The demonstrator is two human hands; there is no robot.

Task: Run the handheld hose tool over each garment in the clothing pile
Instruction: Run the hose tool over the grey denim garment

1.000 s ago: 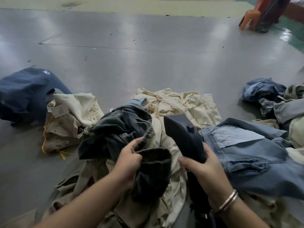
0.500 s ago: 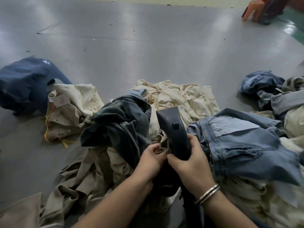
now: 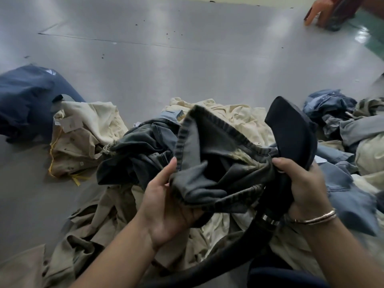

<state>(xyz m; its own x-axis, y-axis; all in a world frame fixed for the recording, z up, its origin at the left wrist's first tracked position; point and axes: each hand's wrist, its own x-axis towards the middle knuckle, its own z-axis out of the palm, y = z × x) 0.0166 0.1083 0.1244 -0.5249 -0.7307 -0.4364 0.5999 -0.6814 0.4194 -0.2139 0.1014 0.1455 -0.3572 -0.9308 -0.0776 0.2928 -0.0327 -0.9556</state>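
A clothing pile [image 3: 228,119] of cream, khaki and denim garments covers the floor in front of me. My left hand [image 3: 166,204] grips the hem of a dark grey denim garment [image 3: 207,163] and holds its opening spread. My right hand [image 3: 303,183] holds the other side of that opening together with the dark handheld hose tool [image 3: 291,127], whose head points up and away. Its black hose [image 3: 218,260] curves down toward me over the pile.
A navy garment [image 3: 27,100] and a cream garment with a tag [image 3: 83,134] lie to the left. Blue denim pieces [image 3: 332,109] are heaped at the right. Bare grey floor [image 3: 187,65] stretches ahead; an orange chair leg [image 3: 315,11] stands at the far right.
Both hands have moved apart and lifted the dark grey garment, spreading its opening. The tool head has swung to the right with my right hand.
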